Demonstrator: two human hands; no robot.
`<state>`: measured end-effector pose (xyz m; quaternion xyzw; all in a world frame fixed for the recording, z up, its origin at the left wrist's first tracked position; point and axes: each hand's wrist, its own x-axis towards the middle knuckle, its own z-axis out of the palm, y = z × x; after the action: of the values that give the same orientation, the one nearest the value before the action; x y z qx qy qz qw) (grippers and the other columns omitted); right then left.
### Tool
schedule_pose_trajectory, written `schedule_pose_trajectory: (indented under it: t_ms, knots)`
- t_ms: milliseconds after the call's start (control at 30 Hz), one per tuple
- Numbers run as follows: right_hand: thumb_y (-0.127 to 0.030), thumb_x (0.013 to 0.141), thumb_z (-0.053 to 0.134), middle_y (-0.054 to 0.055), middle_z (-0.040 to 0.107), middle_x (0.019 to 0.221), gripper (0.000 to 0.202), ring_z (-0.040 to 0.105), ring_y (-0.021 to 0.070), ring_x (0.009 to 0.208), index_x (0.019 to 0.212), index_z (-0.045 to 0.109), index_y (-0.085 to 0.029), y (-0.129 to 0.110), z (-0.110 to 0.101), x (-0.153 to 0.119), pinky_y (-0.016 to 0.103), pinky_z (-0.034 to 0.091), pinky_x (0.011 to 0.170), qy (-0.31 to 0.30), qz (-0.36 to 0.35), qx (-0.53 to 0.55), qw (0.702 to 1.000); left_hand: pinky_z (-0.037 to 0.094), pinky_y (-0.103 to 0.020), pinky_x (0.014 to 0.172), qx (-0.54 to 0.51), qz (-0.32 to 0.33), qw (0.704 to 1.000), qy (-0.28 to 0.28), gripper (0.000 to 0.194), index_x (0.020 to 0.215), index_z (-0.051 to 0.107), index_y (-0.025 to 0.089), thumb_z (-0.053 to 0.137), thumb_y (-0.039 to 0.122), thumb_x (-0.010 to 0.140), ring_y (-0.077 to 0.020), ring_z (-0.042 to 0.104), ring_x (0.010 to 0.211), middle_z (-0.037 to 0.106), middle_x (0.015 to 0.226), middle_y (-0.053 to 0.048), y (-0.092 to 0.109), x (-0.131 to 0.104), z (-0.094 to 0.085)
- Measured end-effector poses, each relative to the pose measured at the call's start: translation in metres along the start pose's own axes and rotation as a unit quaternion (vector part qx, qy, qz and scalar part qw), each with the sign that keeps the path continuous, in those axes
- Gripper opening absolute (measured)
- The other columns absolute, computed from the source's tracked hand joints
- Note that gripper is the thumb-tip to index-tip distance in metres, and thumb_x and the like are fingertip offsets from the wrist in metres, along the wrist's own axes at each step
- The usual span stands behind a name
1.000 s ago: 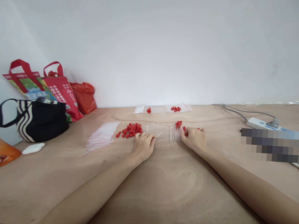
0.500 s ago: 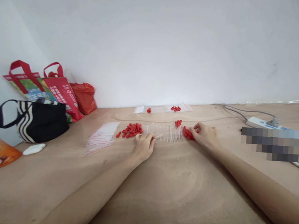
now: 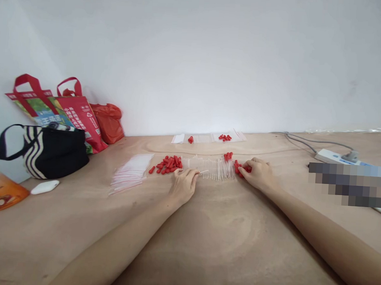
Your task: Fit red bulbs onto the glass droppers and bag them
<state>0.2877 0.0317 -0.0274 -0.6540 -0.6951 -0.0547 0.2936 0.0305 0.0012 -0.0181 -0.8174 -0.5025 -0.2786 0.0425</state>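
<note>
My left hand (image 3: 184, 183) is closed in a pinch on a thin clear glass tube (image 3: 204, 172), which points to the right. Close by its fingertips lies a heap of red rubber dropper bulbs (image 3: 167, 164). A row of similar clear tubes (image 3: 213, 169) is spread between my hands, and a few at its right end carry red bulbs (image 3: 228, 156). My right hand (image 3: 258, 172) rests at a smaller pile of red bulbs (image 3: 238, 167), its thumb and fingers closed around a red bulb (image 3: 248, 168); the fingers partly hide the pile.
Flat zip bags (image 3: 132, 173) lie fanned out at the left. Against the wall are filled clear bags (image 3: 203, 139) with red bulbs. Shopping bags (image 3: 79, 114), a black bag (image 3: 59, 151), a white case (image 3: 45, 187) and an orange pouch (image 3: 2, 189) stand left; a power strip (image 3: 331, 156) lies right.
My right hand has shifted slightly left and lower over the right pile of bulbs. The left hand keeps its pinch on the tube, almost unmoved.
</note>
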Motion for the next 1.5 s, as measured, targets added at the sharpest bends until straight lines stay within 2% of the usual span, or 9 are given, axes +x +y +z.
schedule_pose_trajectory:
  t_ms: [200, 333, 500, 600, 700, 867, 1000, 1200, 1500]
  knots:
    - [-0.039, 0.076, 0.044, 0.005, 0.059, 0.077, 0.027, 0.051, 0.0199, 0.077, 0.067, 0.061, -0.02, -0.01, -0.003, -0.004, 0.032, 0.028, 0.069, 0.032, 0.015, 0.03, 0.999, 0.024, -0.034, 0.087, -0.011, 0.01, 1.0, -0.003, 0.017, 0.085, 0.053, 0.019, 0.036, 0.021, 0.087, -0.0146, 0.056, 0.082, 0.064, 0.087, -0.001, 0.001, 0.0, -0.001]
    - [-0.038, 0.077, 0.047, 0.005, 0.061, 0.081, 0.023, 0.052, 0.0194, 0.081, 0.071, 0.059, -0.019, -0.024, -0.005, -0.009, 0.032, 0.029, 0.074, 0.057, -0.048, 0.098, 0.992, 0.025, -0.034, 0.086, -0.016, 0.019, 1.0, 0.006, 0.019, 0.085, 0.053, 0.019, 0.035, 0.021, 0.088, -0.014, 0.057, 0.076, 0.065, 0.084, -0.001, -0.001, 0.0, 0.001]
    - [-0.03, 0.08, 0.046, 0.004, 0.061, 0.072, 0.015, 0.054, 0.0154, 0.067, 0.077, 0.055, -0.018, -0.047, 0.003, -0.02, 0.029, 0.036, 0.068, -0.019, -0.139, 0.239, 0.961, 0.025, -0.036, 0.086, -0.031, 0.062, 0.997, 0.043, 0.02, 0.098, 0.053, 0.021, 0.038, 0.015, 0.086, -0.0137, 0.06, 0.076, 0.067, 0.088, 0.0, -0.003, -0.001, 0.002]
    - [-0.024, 0.08, 0.045, 0.006, 0.061, 0.078, 0.015, 0.055, 0.0148, 0.068, 0.089, 0.052, -0.016, -0.056, 0.008, -0.025, 0.026, 0.04, 0.06, -0.036, -0.164, 0.314, 0.934, 0.024, -0.037, 0.086, -0.036, 0.084, 0.995, 0.05, 0.02, 0.097, 0.053, 0.02, 0.038, 0.013, 0.086, -0.0141, 0.06, 0.078, 0.067, 0.087, -0.001, -0.002, -0.001, 0.002]
    - [-0.021, 0.081, 0.044, 0.007, 0.06, 0.082, 0.021, 0.055, 0.0156, 0.073, 0.099, 0.051, -0.016, -0.061, 0.01, -0.028, 0.027, 0.043, 0.064, -0.027, -0.188, 0.319, 0.929, 0.023, -0.038, 0.088, -0.039, 0.099, 0.993, 0.052, 0.019, 0.094, 0.054, 0.02, 0.038, 0.014, 0.086, -0.0142, 0.06, 0.077, 0.067, 0.087, -0.001, -0.001, -0.001, 0.001]
    - [-0.018, 0.082, 0.041, 0.007, 0.058, 0.083, 0.019, 0.054, 0.0151, 0.076, 0.092, 0.057, -0.017, -0.064, 0.006, -0.029, 0.028, 0.044, 0.069, -0.047, -0.226, 0.321, 0.919, 0.021, -0.039, 0.09, -0.04, 0.124, 0.991, 0.039, 0.021, 0.095, 0.053, 0.02, 0.037, 0.011, 0.085, -0.0139, 0.06, 0.079, 0.066, 0.089, 0.0, 0.0, -0.001, 0.002]
    - [-0.019, 0.081, 0.042, 0.006, 0.058, 0.079, 0.016, 0.053, 0.0144, 0.073, 0.087, 0.057, -0.017, -0.065, 0.005, -0.03, 0.027, 0.043, 0.067, -0.048, -0.222, 0.323, 0.919, 0.021, -0.039, 0.09, -0.041, 0.142, 0.989, 0.033, 0.022, 0.097, 0.054, 0.019, 0.036, 0.011, 0.085, -0.0131, 0.059, 0.079, 0.066, 0.09, -0.002, 0.001, -0.002, 0.002]
    - [-0.027, 0.077, 0.051, 0.002, 0.057, 0.065, 0.012, 0.05, 0.0118, 0.056, 0.078, 0.057, -0.017, -0.063, 0.009, -0.032, 0.024, 0.04, 0.052, -0.051, -0.193, 0.325, 0.924, 0.023, -0.038, 0.087, -0.045, 0.169, 0.983, 0.047, 0.021, 0.098, 0.056, 0.02, 0.039, 0.016, 0.086, -0.0123, 0.059, 0.075, 0.066, 0.084, -0.002, 0.001, -0.002, 0.004]
    - [-0.024, 0.079, 0.048, 0.005, 0.064, 0.076, 0.014, 0.058, 0.0139, 0.067, 0.081, 0.061, -0.018, -0.059, 0.007, -0.033, 0.025, 0.045, 0.061, -0.05, -0.22, 0.341, 0.913, 0.022, -0.036, 0.082, -0.053, 0.189, 0.98, 0.021, 0.032, 0.102, 0.056, 0.02, 0.036, 0.007, 0.081, -0.0117, 0.059, 0.072, 0.067, 0.083, -0.001, -0.005, -0.003, 0.005]
